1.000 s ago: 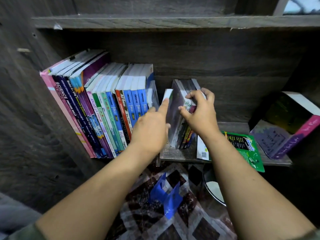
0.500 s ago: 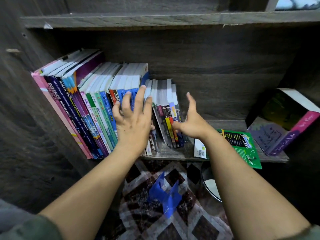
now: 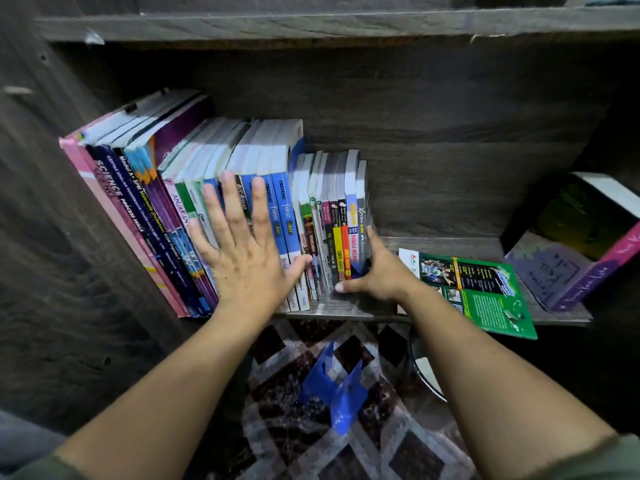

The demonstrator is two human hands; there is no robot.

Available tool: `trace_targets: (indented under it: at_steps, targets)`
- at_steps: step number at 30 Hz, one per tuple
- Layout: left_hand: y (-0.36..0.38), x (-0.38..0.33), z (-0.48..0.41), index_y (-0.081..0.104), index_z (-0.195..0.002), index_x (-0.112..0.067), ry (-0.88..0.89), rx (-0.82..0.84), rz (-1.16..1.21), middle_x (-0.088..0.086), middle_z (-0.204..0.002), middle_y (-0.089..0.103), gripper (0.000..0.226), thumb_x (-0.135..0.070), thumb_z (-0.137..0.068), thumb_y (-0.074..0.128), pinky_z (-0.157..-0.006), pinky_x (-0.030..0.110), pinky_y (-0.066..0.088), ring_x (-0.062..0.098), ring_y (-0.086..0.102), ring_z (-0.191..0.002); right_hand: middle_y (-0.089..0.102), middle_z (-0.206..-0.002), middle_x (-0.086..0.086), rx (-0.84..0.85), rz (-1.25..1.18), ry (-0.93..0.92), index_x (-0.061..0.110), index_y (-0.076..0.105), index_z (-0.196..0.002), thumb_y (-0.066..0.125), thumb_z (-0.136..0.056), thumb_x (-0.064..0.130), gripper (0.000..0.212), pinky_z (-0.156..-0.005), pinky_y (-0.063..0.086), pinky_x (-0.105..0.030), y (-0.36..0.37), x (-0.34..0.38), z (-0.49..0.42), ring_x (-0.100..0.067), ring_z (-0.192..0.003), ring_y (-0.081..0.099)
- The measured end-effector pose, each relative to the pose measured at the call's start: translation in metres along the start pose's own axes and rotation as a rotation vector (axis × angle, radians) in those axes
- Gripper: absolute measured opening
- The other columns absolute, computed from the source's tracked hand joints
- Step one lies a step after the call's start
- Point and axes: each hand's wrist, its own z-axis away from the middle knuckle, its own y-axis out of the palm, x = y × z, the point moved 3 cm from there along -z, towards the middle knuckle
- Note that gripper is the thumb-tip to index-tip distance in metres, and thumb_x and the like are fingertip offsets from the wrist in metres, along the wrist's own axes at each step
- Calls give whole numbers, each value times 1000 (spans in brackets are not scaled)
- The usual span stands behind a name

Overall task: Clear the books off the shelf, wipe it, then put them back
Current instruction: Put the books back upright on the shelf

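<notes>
A row of tall books [image 3: 145, 216] stands leaning left on the dark wooden shelf [image 3: 446, 244]. My left hand [image 3: 242, 251] lies flat with spread fingers against their spines. A bundle of smaller thin books [image 3: 336, 220] stands upright just right of that row. My right hand [image 3: 375, 271] presses against the bundle's right side and lower front, thumb stretched along the bottom edge. A green booklet [image 3: 485, 296] lies flat on the shelf to the right. A purple and pink book [image 3: 571, 251] leans against the right wall.
An upper shelf board [image 3: 311, 24] runs across the top. The shelf unit's left wall [image 3: 41, 237] is close to the tall books. On the patterned floor below lies a blue object [image 3: 337, 393], and a round dark-rimmed thing [image 3: 422, 368] sits under the shelf edge.
The small bundle now stands upright against the tall row. My left hand has flattened onto the spines, and my right hand has moved in against the bundle's right side.
</notes>
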Motion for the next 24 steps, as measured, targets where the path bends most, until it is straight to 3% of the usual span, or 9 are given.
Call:
trace_targets:
  at_steps: [4,7,11,15,17,24]
  targets:
    - [-2,-3,-1,-12,-151,-10,2,7,28,17,-155,-15,136,-77,-62,66,-109,62,-4,40,-10,-143,43,-149,-4,68,16,-18,27,-4,-154,88,-67,19,127,-113,31,-34,-8,6,8,-20,-131,45]
    - [-5,-4,-2,-16,-151,-12,2,5,43,17,-155,-16,134,-73,-65,67,-108,62,-5,41,-10,-143,43,-147,-12,-53,89,-77,30,1,-154,78,-79,11,109,-108,38,-38,-22,30,14,-28,-125,51]
    - [-12,-9,-3,5,-153,-16,105,-65,120,11,-157,-4,114,-55,-70,73,-108,61,-2,37,-3,-144,35,-150,-6,-308,73,-331,41,7,-152,62,-86,4,93,-108,35,-39,-42,67,26,-26,-133,42]
    - [-21,-31,-3,36,-141,-15,312,-82,138,10,-153,21,83,-41,-69,69,-108,54,6,31,11,-144,44,-147,-5,-265,68,-340,37,18,-152,66,-86,13,85,-109,36,-33,-48,58,25,-22,-132,45]
    - [-27,-48,-5,42,-139,-16,359,-23,82,7,-150,33,76,-41,-71,66,-107,57,10,31,13,-144,43,-148,-6,-226,110,-342,33,26,-151,63,-85,7,80,-112,34,-32,-47,46,26,-22,-134,44]
    - [-30,-88,-18,18,-152,-16,325,161,21,-1,-159,20,80,-38,-84,53,-112,60,-4,30,-10,-148,28,-156,-10,-196,228,-395,34,22,-152,47,-81,-10,87,-115,22,-23,-54,35,29,-18,-144,26]
